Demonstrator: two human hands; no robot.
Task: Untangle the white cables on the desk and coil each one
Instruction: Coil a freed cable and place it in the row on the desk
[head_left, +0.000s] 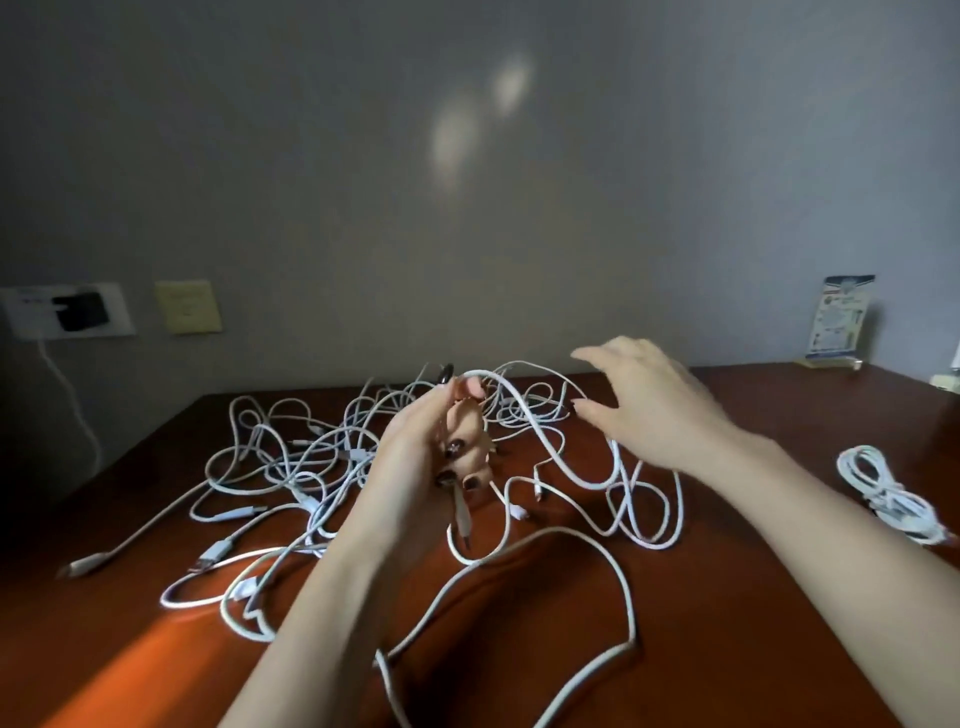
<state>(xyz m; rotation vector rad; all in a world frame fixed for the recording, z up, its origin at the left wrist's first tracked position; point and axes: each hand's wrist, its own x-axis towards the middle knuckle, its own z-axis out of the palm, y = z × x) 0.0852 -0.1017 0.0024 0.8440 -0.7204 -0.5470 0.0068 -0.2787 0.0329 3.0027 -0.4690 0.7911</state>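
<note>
Where the tabletop (727, 597) lies nearest the camera, one white cable (621, 571) sweeps a wide loop across the bare reddish wood, passing between the two forearms. Just beyond it the left hand (436, 441) is raised above the surface, its grip pinching a cable between thumb and fingertips at the top while the curled lower fingers with dark nails close round more strands; a plug end hangs down from the palm. From that pinch the held cable (530, 421) arches up and over to the right, then dips toward the wood under the right hand (644, 405). The right hand hovers with fingers spread and grips nothing, its fingertips near the arch. Behind and to the left of both hands the tangle (291, 462) of white cables sprawls over the tabletop, several connectors lying at its near-left edge. Well apart at the right edge sits one coil (888, 493) already bundled. Farther back a card stand (841, 322) rests by the wall, and a wall socket (72, 312) holds a black plug at the far left.
</note>
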